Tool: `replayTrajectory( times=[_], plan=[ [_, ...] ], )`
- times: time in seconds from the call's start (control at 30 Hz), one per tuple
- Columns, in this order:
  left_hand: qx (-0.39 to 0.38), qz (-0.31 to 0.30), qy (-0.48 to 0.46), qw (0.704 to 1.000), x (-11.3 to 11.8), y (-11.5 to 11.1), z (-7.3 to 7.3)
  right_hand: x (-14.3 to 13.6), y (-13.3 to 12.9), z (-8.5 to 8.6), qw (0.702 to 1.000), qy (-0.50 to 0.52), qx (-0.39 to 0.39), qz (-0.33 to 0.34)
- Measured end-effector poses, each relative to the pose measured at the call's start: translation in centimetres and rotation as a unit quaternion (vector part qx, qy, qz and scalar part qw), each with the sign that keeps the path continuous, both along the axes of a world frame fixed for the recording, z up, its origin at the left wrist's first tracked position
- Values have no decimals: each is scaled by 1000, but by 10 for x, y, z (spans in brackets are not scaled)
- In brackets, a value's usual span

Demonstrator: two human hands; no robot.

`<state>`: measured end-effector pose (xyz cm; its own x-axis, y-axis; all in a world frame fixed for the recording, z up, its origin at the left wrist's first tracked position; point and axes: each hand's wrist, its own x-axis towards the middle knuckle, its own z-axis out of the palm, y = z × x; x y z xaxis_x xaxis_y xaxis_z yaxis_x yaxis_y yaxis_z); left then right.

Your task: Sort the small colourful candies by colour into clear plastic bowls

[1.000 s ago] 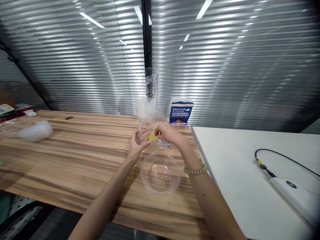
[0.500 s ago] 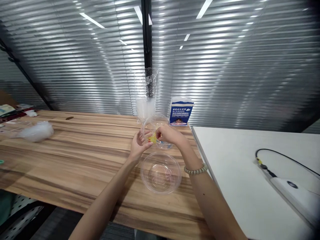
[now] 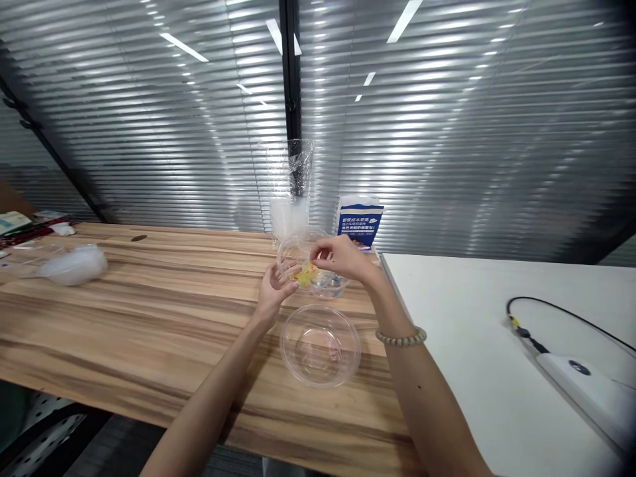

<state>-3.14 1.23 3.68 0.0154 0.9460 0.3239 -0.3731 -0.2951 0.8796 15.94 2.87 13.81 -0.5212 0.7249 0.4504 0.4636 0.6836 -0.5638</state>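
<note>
My left hand (image 3: 276, 289) holds a clear round plastic container (image 3: 293, 260) by its left side, with the thumb and fingers around the rim. Inside or behind its clear wall lie small yellow pieces (image 3: 305, 274). My right hand (image 3: 334, 255), a beaded bracelet on its wrist, is just above the container's right side, fingers curled together; what they pinch, if anything, is too small to tell. Under it sits another clear container with blue pieces (image 3: 330, 283). Nearer to me, a larger clear bowl (image 3: 320, 383) rests on the wooden table.
Behind the containers stand a clear bag with white cups (image 3: 288, 218) and a blue packet (image 3: 358, 222). A translucent plastic bundle (image 3: 74, 265) lies on the left. At the right, a white table (image 3: 462, 318) bears a white device (image 3: 579, 381) with a black cable.
My right hand has risen slightly and moved right, away from the yellow pieces, which show more now. My left hand stays at the container with little change.
</note>
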Motion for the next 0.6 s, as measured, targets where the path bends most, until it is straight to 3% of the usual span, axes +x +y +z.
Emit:
replayTrajectory(
  times=[0.17, 0.37, 0.47, 0.6],
  plan=[
    [12, -22, -16, 1000, -2, -1, 3, 17, -16, 17, 969, -49, -161, 179],
    [14, -27, -17, 999, -3, -1, 3, 14, -25, 25, 938, -131, -207, 244],
    [26, -28, -11, 999, -3, 0, 2, 13, -26, 24, 932, -144, -229, 242],
    [46, -54, -11, 997, -4, -1, 1, 12, -26, 23, 974, -74, -165, 135]
  ],
)
